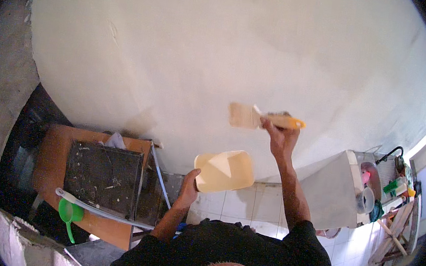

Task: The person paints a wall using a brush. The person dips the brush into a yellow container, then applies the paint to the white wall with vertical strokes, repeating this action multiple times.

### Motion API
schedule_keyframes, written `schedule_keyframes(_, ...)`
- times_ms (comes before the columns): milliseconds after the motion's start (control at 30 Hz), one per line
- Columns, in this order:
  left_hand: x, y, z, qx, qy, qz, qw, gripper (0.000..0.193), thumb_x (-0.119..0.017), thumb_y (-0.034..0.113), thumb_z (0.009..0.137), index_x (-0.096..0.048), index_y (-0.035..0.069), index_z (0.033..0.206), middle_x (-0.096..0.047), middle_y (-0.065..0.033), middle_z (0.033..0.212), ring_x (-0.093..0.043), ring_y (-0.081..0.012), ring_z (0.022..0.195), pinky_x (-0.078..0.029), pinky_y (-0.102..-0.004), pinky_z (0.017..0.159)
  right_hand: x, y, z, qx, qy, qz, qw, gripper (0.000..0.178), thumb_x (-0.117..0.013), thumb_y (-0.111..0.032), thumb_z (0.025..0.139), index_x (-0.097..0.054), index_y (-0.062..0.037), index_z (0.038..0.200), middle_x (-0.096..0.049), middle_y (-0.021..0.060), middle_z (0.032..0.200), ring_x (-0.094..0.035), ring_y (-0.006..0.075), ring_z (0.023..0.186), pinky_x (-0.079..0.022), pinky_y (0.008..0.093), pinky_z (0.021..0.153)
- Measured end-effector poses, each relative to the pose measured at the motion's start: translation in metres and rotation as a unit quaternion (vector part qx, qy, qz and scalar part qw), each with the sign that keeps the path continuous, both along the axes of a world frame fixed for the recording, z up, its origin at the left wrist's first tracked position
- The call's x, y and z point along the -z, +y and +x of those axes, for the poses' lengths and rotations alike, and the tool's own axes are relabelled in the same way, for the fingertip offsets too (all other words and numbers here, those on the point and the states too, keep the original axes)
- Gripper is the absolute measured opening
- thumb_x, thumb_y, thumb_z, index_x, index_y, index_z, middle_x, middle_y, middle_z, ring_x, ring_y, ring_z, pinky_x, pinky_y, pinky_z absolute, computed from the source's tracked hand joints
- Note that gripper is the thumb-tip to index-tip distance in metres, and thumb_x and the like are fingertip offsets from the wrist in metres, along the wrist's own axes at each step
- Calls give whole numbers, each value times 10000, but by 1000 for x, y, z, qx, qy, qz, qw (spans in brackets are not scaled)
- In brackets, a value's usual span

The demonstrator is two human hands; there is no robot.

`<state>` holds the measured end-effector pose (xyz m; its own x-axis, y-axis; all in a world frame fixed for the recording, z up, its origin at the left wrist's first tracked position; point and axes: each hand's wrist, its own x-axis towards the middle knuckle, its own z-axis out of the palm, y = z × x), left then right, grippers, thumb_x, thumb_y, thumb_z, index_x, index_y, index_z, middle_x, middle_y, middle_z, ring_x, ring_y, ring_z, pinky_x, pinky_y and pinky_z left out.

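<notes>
In my right hand (282,132) is a wide paintbrush (244,116), its handle yellow at the end and its pale bristles pointing left. The bristles are close to the off-white wall (221,46); whether they touch it I cannot tell. Lower and to the left, my left hand (190,183) grips the side of a cream plastic tub (241,182), thumb over the rim. The tub is tilted so that its inside shows, with a lighter patch in it; how much it holds is unclear.
At the left a wooden table (51,163) bears a dark, stained panel (103,179). A green dipper (67,214) and a pale hose (107,216) are at its near side. To the right stands a counter (333,188) with a sink and several dishes, beside a wooden folding stand (395,232).
</notes>
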<state>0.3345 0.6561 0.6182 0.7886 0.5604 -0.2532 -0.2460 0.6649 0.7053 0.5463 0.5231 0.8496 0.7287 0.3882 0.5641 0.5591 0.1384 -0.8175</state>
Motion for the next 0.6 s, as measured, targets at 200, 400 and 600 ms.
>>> schedule_keyframes(200,43,20,-18,-35,11,-13,999,609,-547,414,815,-454,3,1255,-582,-140,1162,-582,-278,1046,-483,-411,886,-105,123,-6,13,-174,179,968,194,-735,-182,767,-667,-6,724,-635,64,674,-580,140,603,-438,289,549)
schedule_keyframes(400,-7,11,-35,-82,-23,2,996,517,-523,348,853,-480,-40,1194,-591,-162,1101,-593,-256,1013,-477,-368,878,-193,217,-29,-85,-177,319,927,256,-769,-204,749,-605,-7,769,-608,32,630,-546,75,600,-460,260,566)
schedule_keyframes(600,-18,14,-39,-79,-16,-5,997,561,-540,385,840,-476,-37,1204,-600,-154,1086,-612,-261,968,-504,-375,826,-201,188,61,231,-328,201,894,207,-765,-218,729,-636,-58,758,-656,26,662,-626,134,615,-487,289,589)
